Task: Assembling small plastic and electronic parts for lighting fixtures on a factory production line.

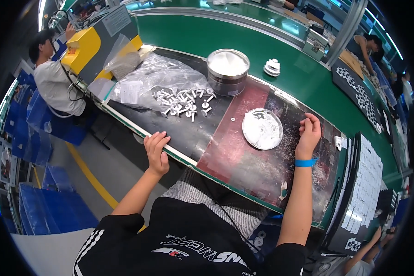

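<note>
My left hand (157,151) rests at the near edge of the workbench (170,126), fingers stretched out and holding nothing. Over on the right, my right hand (309,137) lies on the bench top with fingers loosely curled and no object visible in it; a blue band circles that wrist. Between the hands, nearer the right one, sits a round shallow lid (277,139) smeared with white material. A pile of white plastic stemmed parts (184,103) with round flanges is spread beyond my left hand. One tiny white ring (233,119) lies beside the lid.
A metal tin (227,86) of white substance stands at the back, beside a clear plastic bag (165,73). Stacked white parts (272,67) sit on the green surface. At left is a yellow-and-grey machine (85,50); at right, trays of white pieces (361,179). Other people work nearby.
</note>
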Available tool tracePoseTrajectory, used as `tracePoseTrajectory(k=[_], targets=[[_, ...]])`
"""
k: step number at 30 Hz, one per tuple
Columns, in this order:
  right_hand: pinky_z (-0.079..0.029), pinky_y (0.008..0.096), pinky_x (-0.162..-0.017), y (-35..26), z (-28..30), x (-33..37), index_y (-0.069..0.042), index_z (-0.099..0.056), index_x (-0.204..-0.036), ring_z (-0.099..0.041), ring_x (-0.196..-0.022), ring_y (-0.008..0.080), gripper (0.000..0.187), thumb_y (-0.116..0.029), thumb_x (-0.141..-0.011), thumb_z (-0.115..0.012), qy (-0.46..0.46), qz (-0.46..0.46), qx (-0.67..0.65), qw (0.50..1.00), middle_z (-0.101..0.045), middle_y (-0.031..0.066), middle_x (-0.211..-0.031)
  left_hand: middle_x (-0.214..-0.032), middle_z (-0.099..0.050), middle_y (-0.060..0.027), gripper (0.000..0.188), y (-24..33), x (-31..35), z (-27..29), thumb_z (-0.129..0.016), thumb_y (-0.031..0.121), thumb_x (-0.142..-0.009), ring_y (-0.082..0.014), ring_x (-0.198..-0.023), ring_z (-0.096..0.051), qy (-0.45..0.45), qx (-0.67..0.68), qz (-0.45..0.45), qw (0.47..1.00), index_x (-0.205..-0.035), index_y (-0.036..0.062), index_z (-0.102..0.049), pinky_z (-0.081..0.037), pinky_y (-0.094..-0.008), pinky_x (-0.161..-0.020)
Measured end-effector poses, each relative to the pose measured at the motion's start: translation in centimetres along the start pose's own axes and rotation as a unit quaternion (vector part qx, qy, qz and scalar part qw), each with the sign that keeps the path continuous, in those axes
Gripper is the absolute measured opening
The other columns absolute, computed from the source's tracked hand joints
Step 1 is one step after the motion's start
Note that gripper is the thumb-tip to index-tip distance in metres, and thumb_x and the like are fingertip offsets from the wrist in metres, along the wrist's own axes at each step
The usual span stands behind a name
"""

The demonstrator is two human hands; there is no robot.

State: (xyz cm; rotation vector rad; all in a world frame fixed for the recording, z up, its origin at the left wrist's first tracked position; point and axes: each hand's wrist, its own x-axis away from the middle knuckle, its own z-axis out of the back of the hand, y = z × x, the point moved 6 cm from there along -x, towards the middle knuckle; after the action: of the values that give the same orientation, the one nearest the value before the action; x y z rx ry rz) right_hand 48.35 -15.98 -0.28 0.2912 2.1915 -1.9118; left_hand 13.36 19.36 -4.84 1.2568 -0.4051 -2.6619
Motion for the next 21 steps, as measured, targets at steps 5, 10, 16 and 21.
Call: tracePoseTrajectory(k=[5,10,16,21], targets=[[-0.038,0.0185,-0.056,-0.5,0.1,0.4,-0.005,-0.064,-0.105,-0.048,-0.064,0.0048,0.013,-0.009,-0.098,-0.055,0.016,0.022,0.017,0.999,-0.058,0.0003,-0.079,-0.120,-0.062,-0.0138,0.051,-0.6,1.0,-1.5,-0.030,0.036,-0.093,-0.0307,-0.121,-0.051,0.111,-0.017,-0.005,0.994,-0.110,0.0030,-0.065,-0.021,-0.0478,-0.113],[-0.039,0.0203,-0.052,-2.3,0.3,0.4,-0.005,-0.065,-0.105,-0.050,-0.062,0.0052,0.013,-0.012,-0.097,-0.057,0.018,0.051,0.047,0.997,-0.059,0.0003,-0.077,-0.122,-0.062,-0.0146,0.053,-1.9,1.8,-1.6,-0.030,0.037,-0.093,-0.0304,-0.122,-0.050,0.092,-0.025,-0.037,0.995,-0.111,0.0017,-0.066,-0.021,-0.0477,-0.114],[-0.051,0.0300,-0.067,-3.1,1.2,0.0,-0.002,-0.068,-0.103,-0.061,-0.076,0.0105,0.022,-0.020,-0.090,-0.067,-0.103,0.037,0.290,0.951,-0.068,0.0026,-0.089,-0.125,-0.061,-0.0165,0.055,-1.5,1.4,-1.2,-0.028,0.036,-0.099,-0.0308,-0.123,-0.051,0.081,-0.008,-0.052,0.995,-0.116,0.0000,-0.066,-0.023,-0.0470,-0.113],[-0.052,0.0317,-0.069,-14.6,6.8,7.4,-0.001,-0.067,-0.100,-0.065,-0.073,0.0213,0.020,-0.017,-0.088,-0.066,0.001,0.102,0.441,0.892,-0.068,0.0115,-0.088,-0.126,-0.061,-0.0206,0.052,-0.6,0.4,-1.1,-0.031,0.031,-0.100,-0.0363,-0.121,-0.051,0.056,0.003,-0.079,0.995,-0.119,-0.0036,-0.064,-0.030,-0.0506,-0.109]])
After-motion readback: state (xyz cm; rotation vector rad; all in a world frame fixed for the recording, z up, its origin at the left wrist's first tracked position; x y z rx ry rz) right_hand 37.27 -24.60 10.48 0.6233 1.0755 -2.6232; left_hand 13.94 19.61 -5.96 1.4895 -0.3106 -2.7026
